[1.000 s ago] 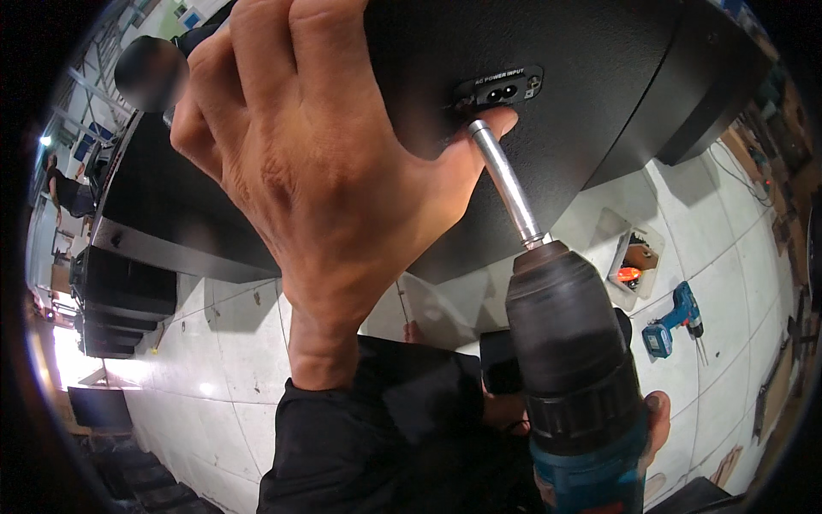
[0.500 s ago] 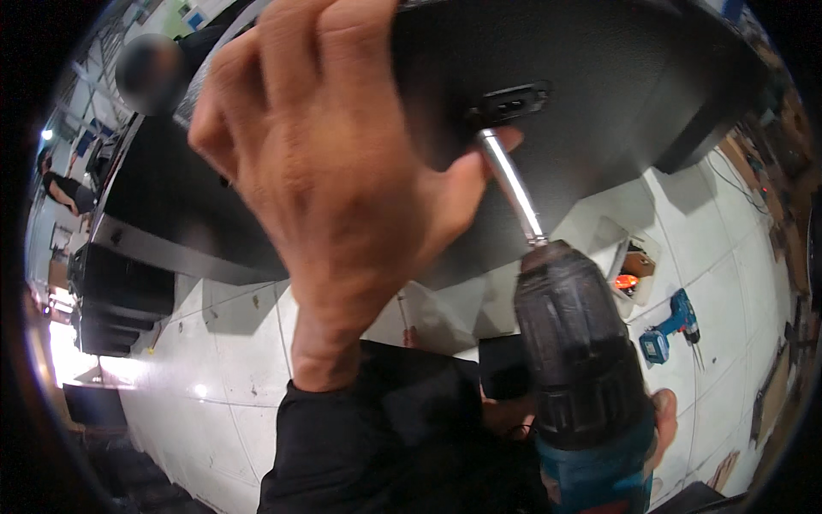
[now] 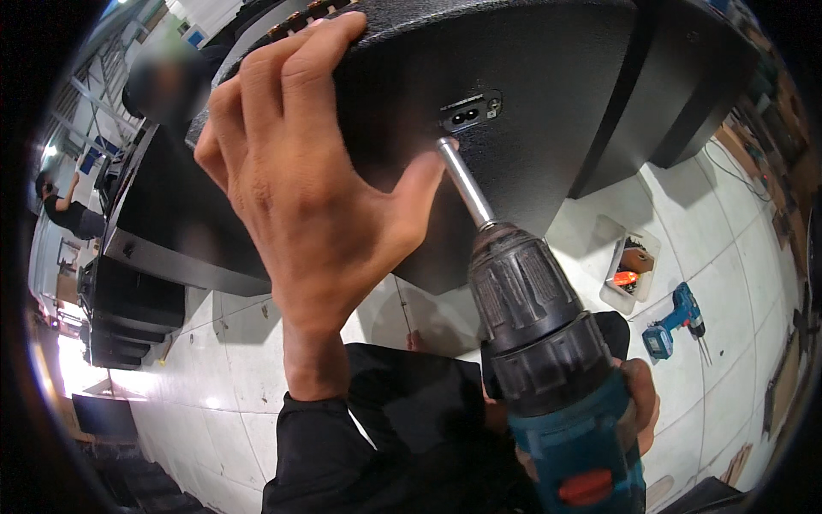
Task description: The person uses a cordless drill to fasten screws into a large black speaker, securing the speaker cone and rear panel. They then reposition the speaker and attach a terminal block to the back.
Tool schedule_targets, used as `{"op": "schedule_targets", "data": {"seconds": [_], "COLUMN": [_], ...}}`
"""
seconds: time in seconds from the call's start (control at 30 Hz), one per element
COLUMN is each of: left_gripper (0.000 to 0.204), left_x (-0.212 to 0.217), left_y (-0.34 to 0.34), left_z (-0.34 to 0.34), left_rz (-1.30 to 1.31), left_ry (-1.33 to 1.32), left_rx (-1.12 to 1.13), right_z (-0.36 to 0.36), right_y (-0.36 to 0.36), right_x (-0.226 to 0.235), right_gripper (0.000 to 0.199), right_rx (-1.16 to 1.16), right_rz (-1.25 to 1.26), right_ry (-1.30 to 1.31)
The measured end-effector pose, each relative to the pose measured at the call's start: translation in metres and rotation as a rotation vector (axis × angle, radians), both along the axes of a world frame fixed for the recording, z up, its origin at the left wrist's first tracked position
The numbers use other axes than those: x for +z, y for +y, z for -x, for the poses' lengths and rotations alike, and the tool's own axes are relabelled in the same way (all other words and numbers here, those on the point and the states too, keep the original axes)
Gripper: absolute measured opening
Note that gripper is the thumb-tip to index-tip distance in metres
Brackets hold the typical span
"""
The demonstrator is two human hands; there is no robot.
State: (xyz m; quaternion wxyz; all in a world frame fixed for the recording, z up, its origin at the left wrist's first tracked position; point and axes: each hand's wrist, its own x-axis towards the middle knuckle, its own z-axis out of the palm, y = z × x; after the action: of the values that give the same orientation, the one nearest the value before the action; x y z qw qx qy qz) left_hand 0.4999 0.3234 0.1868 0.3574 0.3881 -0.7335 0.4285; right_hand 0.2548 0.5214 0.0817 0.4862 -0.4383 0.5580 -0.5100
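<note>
A large black textured box (image 3: 548, 77), like a speaker cabinet, fills the upper middle. Set into its face is a small oblong power socket (image 3: 467, 116) with a screw at its right end. My left hand (image 3: 300, 180) lies spread over the box, fingertips near its upper edge, thumb beside the tip of a silver driver bit (image 3: 467, 184). That bit sits in the chuck of a teal and black power drill (image 3: 548, 343), gripped by my right hand (image 3: 642, 403). The tip is just below the socket's left end; whether it touches a screw there is hidden.
A clear bin (image 3: 638, 295) with an orange item stands on the tiled floor, right of the box. Near it lies another teal drill (image 3: 676, 321). More black boxes (image 3: 141, 300) line the left. One person (image 3: 167, 77) is close at upper left, another (image 3: 68, 206) farther off.
The drill and its bit have shifted left and slightly down in the picture, along with my left hand. The socket also appears farther left, more of its face now showing.
</note>
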Motion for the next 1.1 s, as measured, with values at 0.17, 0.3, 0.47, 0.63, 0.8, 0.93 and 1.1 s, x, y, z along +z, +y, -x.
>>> {"op": "schedule_targets", "data": {"seconds": [0.17, 0.3, 0.47, 0.63, 0.8, 0.93, 1.1], "left_gripper": [0.077, 0.077, 0.077, 0.071, 0.062, 0.065, 0.068], "left_x": [0.003, 0.002, 0.003, 0.006, 0.012, 0.01, 0.002], "left_y": [0.013, 0.012, 0.015, 0.011, 0.015, 0.01, 0.01], "left_z": [0.021, 0.015, 0.012, 0.023, 0.022, 0.024, 0.056], "left_rz": [-0.01, -0.108, -0.149, -0.126, -0.176, -0.135, -0.054], "left_ry": [0.026, 0.127, 0.142, 0.208, 0.241, 0.197, 0.221], "left_rx": [0.017, 0.017, 0.013, 0.027, 0.089, 0.09, 0.164], "right_z": [0.005, 0.0, 0.018, 0.085, 0.125, 0.151, 0.159], "right_y": [-0.003, -0.017, -0.024, 0.081, 0.099, 0.154, 0.219], "right_x": [0.008, 0.027, 0.025, -0.04, -0.092, -0.162, -0.23], "right_gripper": [0.04, 0.032, 0.032, 0.069, 0.062, 0.054, 0.054], "right_rx": [0.031, 0.072, 0.137, -0.359, -0.459, -0.574, -0.477], "right_rz": [0.171, 0.461, 0.704, 0.145, 0.032, -0.121, -0.26], "right_ry": [0.163, 0.324, 0.559, 1.331, 0.784, 0.828, 0.979]}}
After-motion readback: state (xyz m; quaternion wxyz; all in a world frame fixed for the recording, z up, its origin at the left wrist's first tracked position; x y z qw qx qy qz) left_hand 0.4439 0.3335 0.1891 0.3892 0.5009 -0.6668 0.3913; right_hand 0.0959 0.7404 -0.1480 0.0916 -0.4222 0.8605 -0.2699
